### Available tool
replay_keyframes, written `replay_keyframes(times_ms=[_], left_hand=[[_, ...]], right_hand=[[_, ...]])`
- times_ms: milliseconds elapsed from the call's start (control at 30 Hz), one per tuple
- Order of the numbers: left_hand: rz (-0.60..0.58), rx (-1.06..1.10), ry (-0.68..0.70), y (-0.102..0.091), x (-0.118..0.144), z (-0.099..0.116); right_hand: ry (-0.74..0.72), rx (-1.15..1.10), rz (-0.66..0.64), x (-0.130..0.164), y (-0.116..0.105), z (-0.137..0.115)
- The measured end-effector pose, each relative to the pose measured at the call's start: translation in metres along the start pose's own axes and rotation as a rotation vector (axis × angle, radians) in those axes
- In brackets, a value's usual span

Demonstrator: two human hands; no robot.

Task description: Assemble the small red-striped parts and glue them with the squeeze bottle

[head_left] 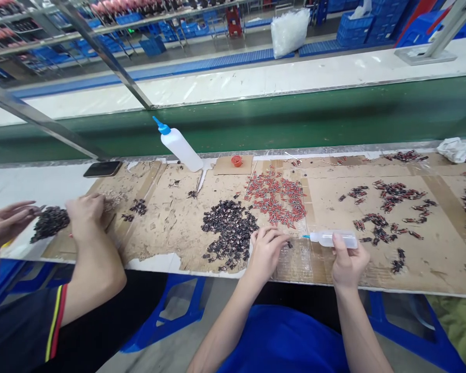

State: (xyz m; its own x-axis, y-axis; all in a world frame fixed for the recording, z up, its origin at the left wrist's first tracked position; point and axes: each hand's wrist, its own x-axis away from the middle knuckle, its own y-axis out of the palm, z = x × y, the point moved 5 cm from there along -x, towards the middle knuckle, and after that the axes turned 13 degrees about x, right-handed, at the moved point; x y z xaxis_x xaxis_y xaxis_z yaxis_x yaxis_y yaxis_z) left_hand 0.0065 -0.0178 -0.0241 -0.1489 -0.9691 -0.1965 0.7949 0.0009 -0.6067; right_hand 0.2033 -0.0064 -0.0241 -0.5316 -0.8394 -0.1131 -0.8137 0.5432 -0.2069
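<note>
Over a cardboard-covered bench [186, 217], right hand [347, 261] grips squeeze bottle [330, 239]; left hand [266, 248] pinches something unseen.

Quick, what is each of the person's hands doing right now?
Left hand: fingers curled at the edge of the black parts pile; anything pinched is too small to tell.
Right hand: closed around a small squeeze bottle.

Two squeeze bottles: one standing [180, 146], one held [330, 239]; four hands (two co-worker's); one phone [102, 169].
</note>
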Motion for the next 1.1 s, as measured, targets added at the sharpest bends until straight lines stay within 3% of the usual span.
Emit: replay_keyframes(times_ms=[167, 367, 567, 900, 1100], left_hand=[[-0.103, -0.047, 0.033, -0.001, -0.004, 0.005], [-0.052, 0.038, -0.001, -0.004, 0.001, 0.004], [-0.040, 0.073, -0.088, -0.002, 0.013, -0.001], [0.043, 0.145, -0.162, 0.000, 0.012, 0.000], [0.054, 0.168, -0.192, 0.000, 0.012, 0.000]], right_hand=[[0.005, -0.012, 0.015, -0.001, -0.002, 0.009], [-0.083, 0.031, 0.016, 0.002, -0.003, -0.002], [-0.181, 0.192, -0.065, 0.011, -0.001, -0.017], [-0.341, 0.405, -0.107, 0.017, 0.001, -0.015], [-0.375, 0.420, -0.115, 0.018, 0.004, -0.019]])
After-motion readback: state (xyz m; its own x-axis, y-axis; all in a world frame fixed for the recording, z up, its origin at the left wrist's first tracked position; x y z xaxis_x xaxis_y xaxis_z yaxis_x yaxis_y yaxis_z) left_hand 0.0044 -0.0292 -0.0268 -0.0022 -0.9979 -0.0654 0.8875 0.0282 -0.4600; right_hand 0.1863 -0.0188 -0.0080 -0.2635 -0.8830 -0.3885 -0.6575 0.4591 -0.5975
